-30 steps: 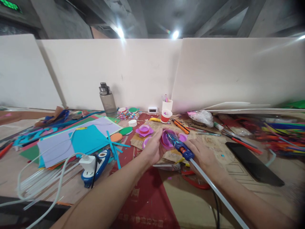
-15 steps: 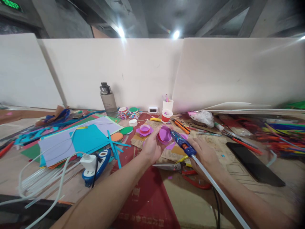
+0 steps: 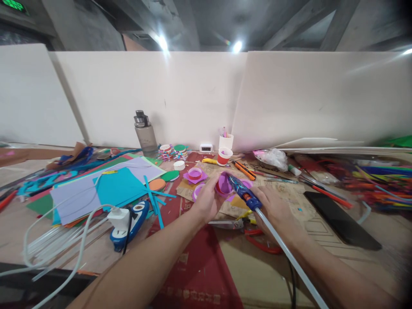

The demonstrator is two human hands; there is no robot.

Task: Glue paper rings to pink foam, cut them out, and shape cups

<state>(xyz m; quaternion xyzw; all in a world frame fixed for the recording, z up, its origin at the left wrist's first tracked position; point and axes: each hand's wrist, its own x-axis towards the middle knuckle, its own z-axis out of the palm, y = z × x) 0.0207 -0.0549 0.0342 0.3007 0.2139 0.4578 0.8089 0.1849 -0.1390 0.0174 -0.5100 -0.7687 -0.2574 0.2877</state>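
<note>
My left hand (image 3: 208,201) is closed around a small purple-lined paper cup (image 3: 225,183), its open side tilted toward me. A blue hot glue gun (image 3: 242,189) is gripped in my right hand (image 3: 273,205), with a long glue stick (image 3: 289,253) running out of its back. The nozzle reaches the cup's rim or just inside; contact cannot be made out. Beyond my left hand, a purple ring (image 3: 195,173) rests on a purple paper piece. Below my hands lie scissors (image 3: 227,224) with red handles, partly hidden by my right forearm.
Coloured paper sheets (image 3: 119,189) and a blue-and-white power strip (image 3: 133,223) with cables lie to the left. A water bottle (image 3: 145,135), a red-and-white paper cup (image 3: 224,156) and a small clock (image 3: 206,148) stand at the back. A black phone (image 3: 341,219) lies to the right.
The cup has turned and tilted slightly in my left hand. The glue gun has stayed against its rim area, shifting a little left. The view has moved slightly.
</note>
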